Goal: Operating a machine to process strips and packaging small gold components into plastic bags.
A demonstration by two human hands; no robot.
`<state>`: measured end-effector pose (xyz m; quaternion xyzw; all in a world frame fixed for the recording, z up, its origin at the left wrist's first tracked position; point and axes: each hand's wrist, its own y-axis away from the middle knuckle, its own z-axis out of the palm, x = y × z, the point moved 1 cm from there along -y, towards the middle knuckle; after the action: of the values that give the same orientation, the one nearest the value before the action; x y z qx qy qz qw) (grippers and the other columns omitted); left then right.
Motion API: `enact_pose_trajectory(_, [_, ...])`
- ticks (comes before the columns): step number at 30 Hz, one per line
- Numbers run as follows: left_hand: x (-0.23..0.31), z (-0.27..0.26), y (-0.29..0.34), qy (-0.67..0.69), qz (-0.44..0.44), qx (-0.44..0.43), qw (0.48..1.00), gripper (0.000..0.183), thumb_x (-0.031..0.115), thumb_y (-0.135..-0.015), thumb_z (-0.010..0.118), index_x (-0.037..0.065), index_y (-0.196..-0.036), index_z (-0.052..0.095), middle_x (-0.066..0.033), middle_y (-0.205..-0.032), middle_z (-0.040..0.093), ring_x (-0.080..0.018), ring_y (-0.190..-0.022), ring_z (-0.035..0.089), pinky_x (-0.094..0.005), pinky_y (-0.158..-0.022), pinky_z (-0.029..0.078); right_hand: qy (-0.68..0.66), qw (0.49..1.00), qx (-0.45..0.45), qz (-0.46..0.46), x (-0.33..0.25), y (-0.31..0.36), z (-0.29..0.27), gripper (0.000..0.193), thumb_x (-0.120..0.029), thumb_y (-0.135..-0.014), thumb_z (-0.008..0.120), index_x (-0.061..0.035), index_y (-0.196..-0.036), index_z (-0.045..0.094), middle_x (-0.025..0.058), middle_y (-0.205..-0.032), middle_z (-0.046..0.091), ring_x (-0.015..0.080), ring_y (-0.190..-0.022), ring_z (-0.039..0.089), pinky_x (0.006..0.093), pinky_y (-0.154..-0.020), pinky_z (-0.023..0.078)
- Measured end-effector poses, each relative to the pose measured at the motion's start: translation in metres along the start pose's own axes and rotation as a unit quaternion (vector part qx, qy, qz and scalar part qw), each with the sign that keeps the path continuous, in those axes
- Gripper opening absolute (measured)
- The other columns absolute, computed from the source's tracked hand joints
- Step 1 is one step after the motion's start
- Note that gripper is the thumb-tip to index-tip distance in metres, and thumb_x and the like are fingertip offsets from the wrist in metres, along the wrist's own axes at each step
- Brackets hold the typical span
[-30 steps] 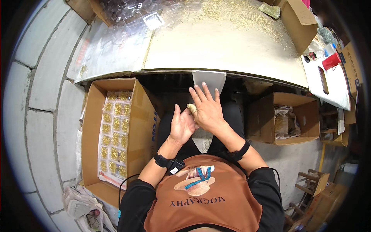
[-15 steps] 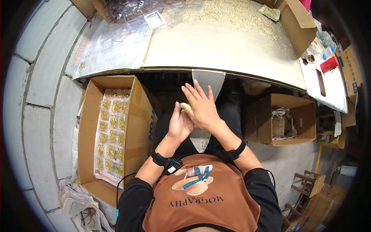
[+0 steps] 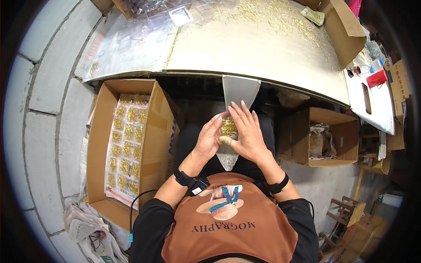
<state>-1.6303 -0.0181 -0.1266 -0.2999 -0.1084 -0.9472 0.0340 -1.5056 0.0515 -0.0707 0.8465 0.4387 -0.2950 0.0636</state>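
Between my two hands, above my lap, is a small clear plastic box (image 3: 228, 126) filled with thin gold-coloured metal pieces, too small to name. My left hand (image 3: 208, 139) is closed along its left side, fingers pointing up and away. From the right, my right hand (image 3: 248, 136) grips it with the fingers along the far right side. A pale yellow cover wraps the right thumb, which presses at the box's near edge. To the left, a large cardboard box (image 3: 98, 153) contains rows of similar small filled boxes (image 3: 127, 131) on printed paper.
Beyond my hands, a pale worktable (image 3: 263, 55) carries scattered gold pieces and empty clear boxes (image 3: 180, 15). A cardboard box (image 3: 294, 140) with paper inside stands at right. A red cup (image 3: 376, 79) and a phone (image 3: 366, 99) rest at far right. Newspapers (image 3: 85, 225) lie lower left.
My hands have turned, and the filled clear box now shows between them; earlier it was not visible. The right hand has shifted slightly right and down, its thumb now at the box's near edge.
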Motion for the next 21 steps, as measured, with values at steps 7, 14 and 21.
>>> enact_pose_trajectory(7, [0.002, 0.001, 0.004, -0.003, 0.005, 0.024, 1.0, 0.037, 0.022, -0.099, 0.039, 0.0, -0.128, 0.044, -0.0102, -0.119, 0.056, -0.0187, -0.108, 0.056, -0.0344, -0.093, 0.047, 0.003, 1.0, -0.014, 0.0, 0.005, 0.001, 0.008, 0.06, -0.025, -0.08, 0.06, -0.0061, -0.134, 0.041, 0.0106, -0.142, 0.036, 0.0306, -0.137, 0.022, 0.0616, -0.105, 0.018])
enact_pose_trajectory(14, [0.002, 0.003, 0.003, -0.028, 0.026, 0.058, 0.998, 0.034, 0.02, -0.098, 0.043, 0.0, -0.125, 0.046, -0.0096, -0.117, 0.057, -0.017, -0.106, 0.057, -0.03, -0.089, 0.049, 0.066, 0.998, 0.005, -0.002, -0.003, -0.001, 0.012, 0.06, -0.025, -0.083, 0.059, -0.006, -0.135, 0.039, 0.0098, -0.143, 0.035, 0.0256, -0.138, 0.023, 0.0568, -0.108, 0.015])
enact_pose_trajectory(21, [0.007, -0.012, 0.001, -0.016, 0.028, 0.069, 0.997, 0.032, 0.021, -0.097, 0.044, 0.001, -0.122, 0.048, -0.0102, -0.116, 0.057, -0.0196, -0.102, 0.06, -0.0347, -0.082, 0.055, 0.096, 0.99, -0.032, -0.101, 0.0, 0.013, 0.01, 0.059, -0.024, -0.081, 0.062, -0.0055, -0.133, 0.043, 0.01, -0.14, 0.04, 0.0243, -0.134, 0.032, 0.0539, -0.108, 0.018])
